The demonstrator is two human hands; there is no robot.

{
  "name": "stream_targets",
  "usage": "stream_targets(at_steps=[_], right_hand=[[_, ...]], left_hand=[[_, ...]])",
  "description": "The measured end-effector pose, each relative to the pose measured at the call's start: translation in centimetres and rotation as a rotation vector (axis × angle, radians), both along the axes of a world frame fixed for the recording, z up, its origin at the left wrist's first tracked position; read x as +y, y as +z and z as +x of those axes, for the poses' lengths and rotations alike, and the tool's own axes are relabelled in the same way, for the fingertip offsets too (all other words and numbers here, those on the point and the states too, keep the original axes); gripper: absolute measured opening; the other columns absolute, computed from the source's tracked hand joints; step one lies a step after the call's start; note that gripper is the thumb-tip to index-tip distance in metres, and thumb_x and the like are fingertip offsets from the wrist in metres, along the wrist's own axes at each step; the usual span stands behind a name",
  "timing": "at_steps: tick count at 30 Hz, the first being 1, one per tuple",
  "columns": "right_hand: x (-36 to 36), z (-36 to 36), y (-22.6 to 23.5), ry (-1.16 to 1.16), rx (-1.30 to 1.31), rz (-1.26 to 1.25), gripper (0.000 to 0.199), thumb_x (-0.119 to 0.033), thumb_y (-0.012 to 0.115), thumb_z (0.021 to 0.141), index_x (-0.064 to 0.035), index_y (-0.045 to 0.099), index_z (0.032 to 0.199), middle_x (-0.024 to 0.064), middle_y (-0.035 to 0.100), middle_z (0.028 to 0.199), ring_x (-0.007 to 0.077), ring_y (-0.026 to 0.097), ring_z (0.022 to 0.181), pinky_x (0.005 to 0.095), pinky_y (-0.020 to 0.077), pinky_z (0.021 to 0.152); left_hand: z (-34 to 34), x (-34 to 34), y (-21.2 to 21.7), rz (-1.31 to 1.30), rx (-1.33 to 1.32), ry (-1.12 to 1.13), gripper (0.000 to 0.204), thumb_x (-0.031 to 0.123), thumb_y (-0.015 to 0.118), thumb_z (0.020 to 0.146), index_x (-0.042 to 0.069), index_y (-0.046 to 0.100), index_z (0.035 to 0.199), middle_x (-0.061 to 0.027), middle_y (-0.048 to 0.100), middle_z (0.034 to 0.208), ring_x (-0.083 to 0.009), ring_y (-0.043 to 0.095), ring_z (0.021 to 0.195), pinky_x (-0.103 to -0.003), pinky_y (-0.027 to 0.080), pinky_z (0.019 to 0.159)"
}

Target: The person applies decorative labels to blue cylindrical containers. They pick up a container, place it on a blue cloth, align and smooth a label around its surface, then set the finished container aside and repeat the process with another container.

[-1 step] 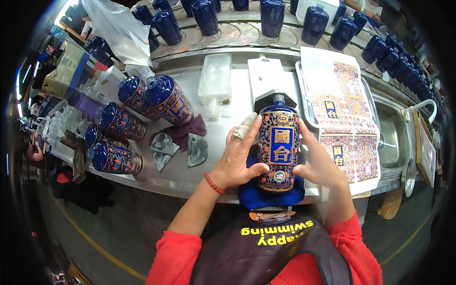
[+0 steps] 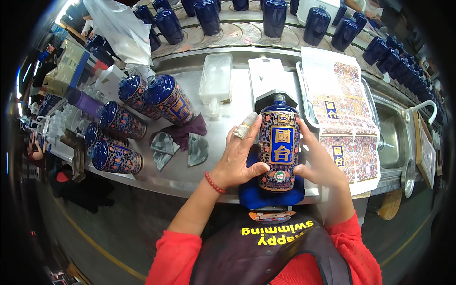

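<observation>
A dark blue bottle lies face up at the table's front edge, its neck pointing away from me. Ornate floral decoration and a blue, gold-framed panel cover its front. My left hand clasps its left side, thumb near the lower front; one finger has a pale wrap. Along the right side, my right hand holds it too, thumb by the lower edge. Beneath the bottle is a blue cushioned support, and a dark notched holder stands behind its shoulder. The fingers' undersides are hidden.
Several decorated bottles stand at left beside a purple cloth and grey scraper-like pieces. Printed decal sheets lie at right before a sink. A clear rectangular container sits behind. Plain blue bottles line a conveyor.
Plain bottles on the conveyor have shifted slightly to the right. My hands and the decorated bottle between them show no visible movement.
</observation>
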State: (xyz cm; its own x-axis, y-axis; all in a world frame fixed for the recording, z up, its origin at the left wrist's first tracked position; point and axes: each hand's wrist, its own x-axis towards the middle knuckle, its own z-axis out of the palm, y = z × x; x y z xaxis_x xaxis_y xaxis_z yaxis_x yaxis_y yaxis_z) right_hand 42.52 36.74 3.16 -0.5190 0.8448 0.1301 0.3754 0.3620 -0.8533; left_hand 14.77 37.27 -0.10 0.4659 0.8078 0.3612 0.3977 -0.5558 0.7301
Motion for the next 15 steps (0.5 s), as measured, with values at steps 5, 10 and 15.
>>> stream_targets(at_steps=[5, 10, 15], right_hand=[[-0.7, 0.1, 0.2, -0.026, -0.041, -0.025, 0.109, -0.053, 0.077, 0.085, -0.0006, 0.02, 0.162, 0.0263, 0.033, 0.161, 0.0375, 0.046, 0.138, 0.0409, 0.0457, 0.106], [-1.0, 0.3, 0.1, -0.038, -0.048, -0.024, 0.124, -0.064, 0.082, 0.073, -0.0043, 0.021, 0.163, 0.0225, 0.038, 0.159, 0.0294, 0.055, 0.113, 0.0399, 0.0478, 0.101], [-0.9, 0.2, -0.2, -0.03, -0.076, -0.074, 0.144, -0.073, 0.084, 0.062, 0.0007, 0.013, 0.163, 0.0225, 0.038, 0.157, 0.0286, 0.053, 0.123, 0.0422, 0.0439, 0.106]], left_hand=[[-0.2, -0.8, -0.5, 0.004, -0.015, 0.037, 0.113, 0.081, 0.051, 0.087, 0.004, 0.019, 0.163, -0.0292, 0.03, 0.16, -0.0439, 0.028, 0.15, -0.055, 0.013, 0.121], [0.0, -1.0, -1.4, 0.002, -0.045, -0.032, 0.122, 0.084, 0.057, 0.081, 0.004, 0.016, 0.163, -0.0288, 0.03, 0.16, -0.0433, 0.028, 0.15, -0.054, 0.013, 0.122], [-0.2, -0.6, -1.6, 0.06, 0.0, -0.061, 0.129, 0.085, 0.062, 0.076, 0.006, 0.01, 0.165, -0.0285, 0.028, 0.161, -0.0438, 0.026, 0.151, -0.056, 0.012, 0.121]])
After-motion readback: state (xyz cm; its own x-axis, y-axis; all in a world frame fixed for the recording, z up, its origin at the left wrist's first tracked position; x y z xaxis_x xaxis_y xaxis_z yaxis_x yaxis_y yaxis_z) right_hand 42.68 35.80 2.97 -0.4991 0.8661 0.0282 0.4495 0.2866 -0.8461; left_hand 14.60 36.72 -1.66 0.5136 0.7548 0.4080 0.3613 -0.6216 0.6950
